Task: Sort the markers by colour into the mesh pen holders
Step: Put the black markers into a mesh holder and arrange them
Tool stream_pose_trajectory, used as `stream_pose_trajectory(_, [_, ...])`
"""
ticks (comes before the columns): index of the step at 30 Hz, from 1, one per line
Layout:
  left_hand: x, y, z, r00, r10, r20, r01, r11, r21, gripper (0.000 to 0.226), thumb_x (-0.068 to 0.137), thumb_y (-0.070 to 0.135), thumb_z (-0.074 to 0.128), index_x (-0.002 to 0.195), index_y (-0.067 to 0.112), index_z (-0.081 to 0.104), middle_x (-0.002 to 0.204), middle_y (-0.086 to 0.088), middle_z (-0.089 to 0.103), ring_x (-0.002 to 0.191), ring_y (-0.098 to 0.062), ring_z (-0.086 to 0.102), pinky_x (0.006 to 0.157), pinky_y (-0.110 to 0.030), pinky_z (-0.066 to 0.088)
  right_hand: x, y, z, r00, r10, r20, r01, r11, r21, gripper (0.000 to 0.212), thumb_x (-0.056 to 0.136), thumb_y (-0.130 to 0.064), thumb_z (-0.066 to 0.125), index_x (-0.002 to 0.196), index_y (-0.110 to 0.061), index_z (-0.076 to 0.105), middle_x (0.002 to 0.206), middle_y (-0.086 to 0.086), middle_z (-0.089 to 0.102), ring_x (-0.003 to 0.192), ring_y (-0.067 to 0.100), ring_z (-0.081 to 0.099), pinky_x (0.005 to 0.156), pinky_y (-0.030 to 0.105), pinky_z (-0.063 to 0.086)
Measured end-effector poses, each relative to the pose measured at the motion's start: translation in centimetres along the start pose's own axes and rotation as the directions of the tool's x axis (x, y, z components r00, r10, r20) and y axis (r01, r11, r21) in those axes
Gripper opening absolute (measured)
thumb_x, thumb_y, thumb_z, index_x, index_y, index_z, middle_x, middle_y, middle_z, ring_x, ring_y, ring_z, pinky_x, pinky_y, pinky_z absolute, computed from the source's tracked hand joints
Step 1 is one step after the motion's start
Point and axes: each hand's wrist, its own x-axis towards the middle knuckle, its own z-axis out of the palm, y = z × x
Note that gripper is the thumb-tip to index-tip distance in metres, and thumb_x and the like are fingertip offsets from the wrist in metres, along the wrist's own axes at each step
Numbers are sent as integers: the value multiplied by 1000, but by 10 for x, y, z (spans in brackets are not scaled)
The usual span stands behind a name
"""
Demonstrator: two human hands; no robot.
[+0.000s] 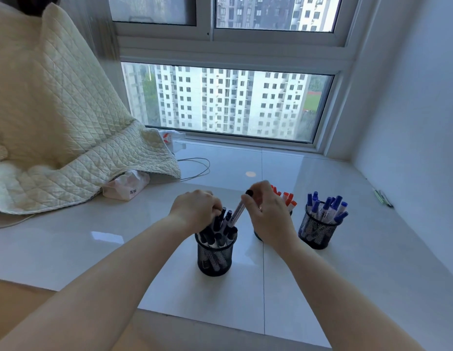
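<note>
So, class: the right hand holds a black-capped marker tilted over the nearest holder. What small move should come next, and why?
Probably lower the marker into the nearest holder. Its cap is black like those inside, its lower end is already at the rim, and the left hand seems to be parting the others.

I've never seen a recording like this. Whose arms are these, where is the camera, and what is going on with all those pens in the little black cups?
There is no machine here: the arms belong to a person, and the single camera sits on that person's head, looking forward and down. They work on a glossy white sill below a window. Three black mesh holders stand on it: the nearest holder has black markers, the middle holder, mostly hidden by the hand, has orange-red markers, and the rightmost holder has blue markers. The right hand holds a black-capped marker slanting into the nearest holder. The left hand grips the markers already there. A quilted blanket lies on the left.
</note>
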Motion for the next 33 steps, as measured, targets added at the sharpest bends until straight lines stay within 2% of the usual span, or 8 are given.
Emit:
stream_pose_trajectory(8, [6,12,-9,977,-53,207,6,975,221,26,90,23,49,110,37,60,114,0,57,104,-24,55,70,-29,38,1,5,-16,947,260,-190,-198,935,293,10,93,-27,48,91,-18,44,71,4,56,62,20,52,58,32,43])
stream_pose_trajectory(14, [-1,1,-41,998,-36,59,35,999,18,15,91,36,51,103,33,59,106,4,63,93,-20,57,69,-29,41,4,5,-21,884,435,-173,-314,824,472,15,87,-10,48,77,-21,42,63,4,56,47,12,50,44,19,43])
stream_pose_trajectory(18, [-11,-17,-70,989,-106,-103,93,988,-126,13,89,39,54,94,29,61,90,3,64,81,-18,57,66,-29,42,8,1,-14,819,573,-37,-417,638,648,10,92,-10,47,82,-14,45,70,9,59,55,15,52,58,27,49])
stream_pose_trajectory(22, [-21,-34,-73,911,-292,-290,187,922,-338,20,89,39,54,86,20,59,77,0,64,77,-21,57,68,-32,46,10,-4,-5,698,677,234,-536,277,798,11,96,-15,47,89,-10,53,74,6,59,61,14,52,56,24,46])
stream_pose_trajectory(25, [-28,-45,-63,835,-494,-243,240,723,-648,20,91,32,52,75,21,54,72,5,69,74,-15,63,62,-28,46,9,-8,-1,634,655,411,-567,32,823,12,95,-13,49,89,-7,57,76,6,59,64,13,53,55,22,48])
stream_pose_trajectory(28, [-34,-52,-56,743,-663,86,235,139,-962,18,92,21,49,75,20,54,72,2,70,61,-6,62,59,-24,45,8,-8,2,634,607,480,-565,-61,823,10,95,-10,48,94,-6,57,80,5,61,69,13,55,58,23,50])
stream_pose_trajectory(30, [-39,-55,-50,721,-639,267,205,-171,-964,20,92,19,47,73,20,55,59,8,68,51,0,60,56,-22,44,7,-8,3,648,592,478,-577,-27,816,12,94,-6,48,95,-8,59,83,4,64,73,14,58,56,23,51])
stream_pose_trajectory(33, [-45,-55,-39,758,-551,348,178,-339,-924,17,93,20,48,77,19,53,61,9,69,52,1,62,59,-23,44,5,-8,5,695,594,405,-606,181,775,14,92,-1,49,94,-13,56,89,4,67,85,18,62,66,27,48])
